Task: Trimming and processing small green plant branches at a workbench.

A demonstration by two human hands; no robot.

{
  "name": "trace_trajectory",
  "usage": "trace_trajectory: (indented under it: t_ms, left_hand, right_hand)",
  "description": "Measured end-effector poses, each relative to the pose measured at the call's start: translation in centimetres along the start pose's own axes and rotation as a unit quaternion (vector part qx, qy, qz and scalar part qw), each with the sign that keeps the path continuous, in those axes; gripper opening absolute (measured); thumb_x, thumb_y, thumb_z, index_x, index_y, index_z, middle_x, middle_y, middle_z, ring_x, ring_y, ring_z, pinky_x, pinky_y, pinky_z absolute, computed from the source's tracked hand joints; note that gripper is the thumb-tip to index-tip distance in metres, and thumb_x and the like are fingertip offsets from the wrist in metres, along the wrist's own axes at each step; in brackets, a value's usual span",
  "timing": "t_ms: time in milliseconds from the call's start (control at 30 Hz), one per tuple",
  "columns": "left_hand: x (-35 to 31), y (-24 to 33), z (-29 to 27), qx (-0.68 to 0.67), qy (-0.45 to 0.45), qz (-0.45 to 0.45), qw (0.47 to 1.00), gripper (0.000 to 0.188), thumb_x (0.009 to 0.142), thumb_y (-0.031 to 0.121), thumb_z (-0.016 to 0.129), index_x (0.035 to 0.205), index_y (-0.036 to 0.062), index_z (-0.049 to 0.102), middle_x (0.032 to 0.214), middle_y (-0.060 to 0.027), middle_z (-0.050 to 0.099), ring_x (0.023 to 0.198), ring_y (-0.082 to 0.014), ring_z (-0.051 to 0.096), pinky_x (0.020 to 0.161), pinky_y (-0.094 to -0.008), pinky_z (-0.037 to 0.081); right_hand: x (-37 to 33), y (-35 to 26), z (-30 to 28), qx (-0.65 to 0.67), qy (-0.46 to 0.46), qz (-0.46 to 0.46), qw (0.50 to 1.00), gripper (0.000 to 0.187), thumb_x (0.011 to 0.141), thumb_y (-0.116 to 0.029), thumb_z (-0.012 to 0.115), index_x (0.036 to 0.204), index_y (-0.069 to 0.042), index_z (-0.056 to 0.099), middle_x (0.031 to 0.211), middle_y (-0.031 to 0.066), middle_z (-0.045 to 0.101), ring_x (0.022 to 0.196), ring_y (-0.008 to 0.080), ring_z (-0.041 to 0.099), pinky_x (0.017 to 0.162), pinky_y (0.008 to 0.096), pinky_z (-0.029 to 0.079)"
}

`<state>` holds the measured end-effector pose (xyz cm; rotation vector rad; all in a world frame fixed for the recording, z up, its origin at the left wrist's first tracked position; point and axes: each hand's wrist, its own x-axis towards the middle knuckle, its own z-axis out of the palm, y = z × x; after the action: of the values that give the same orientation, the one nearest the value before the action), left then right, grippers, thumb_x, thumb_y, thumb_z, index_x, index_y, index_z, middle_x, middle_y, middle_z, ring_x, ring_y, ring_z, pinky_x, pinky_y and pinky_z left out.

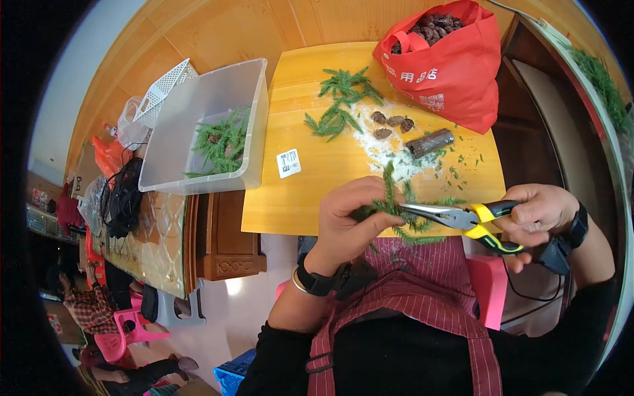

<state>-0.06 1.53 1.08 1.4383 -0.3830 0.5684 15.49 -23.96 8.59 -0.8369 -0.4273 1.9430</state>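
Note:
My left hand (353, 218) pinches a bunch of green artificial pine sprigs (419, 228) above the table's near edge. In my right hand (541, 218) is a pair of long-nose pliers (465, 218) with yellow and black handles. Their jaws reach left to the sprigs beside my left fingertips; greenery hides whether they grip a stem. Beyond my hands, several small brown pine cones (382, 133) lie by white powder (383, 148) on the table. A dark brown roll (430, 142) rests to their right. More loose pine sprigs (340, 99) lie farther back.
A clear plastic bin (257, 142) with greenery and cones stands at the left of the yellow wooden table (284, 208). A red bag (456, 79) full of pine cones occupies the back right corner. A white label card (288, 163) lies near the bin. Other people sit far left.

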Motion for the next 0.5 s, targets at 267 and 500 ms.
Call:
trace_trajectory:
  t_ms: [267,500]
  left_hand:
    - [-0.2,0.6,-0.2,-0.069,0.069,-0.085,0.992,0.018,0.072,-0.01,0.06,0.089,-0.0047,0.06,0.086,-0.011,0.06,0.07,-0.0153,0.058,0.062,-0.0249,0.047]
    - [-0.3,0.8,0.8,-0.069,0.112,-0.107,0.986,0.012,0.077,-0.008,0.058,0.089,-0.0058,0.057,0.086,-0.0099,0.058,0.07,-0.0125,0.058,0.06,-0.0231,0.048]
  right_hand:
    - [0.6,-0.3,3.8,-0.362,0.196,-0.013,0.911,0.027,0.084,-0.025,0.059,0.085,0.002,0.064,0.086,0.0078,0.065,0.076,0.0185,0.058,0.07,0.0279,0.044]
    - [1.5,0.8,5.3,-0.702,0.294,-0.233,0.605,0.029,0.068,-0.026,0.072,0.077,-0.001,0.06,0.077,0.0114,0.061,0.079,0.0292,0.057,0.077,0.0376,0.045]
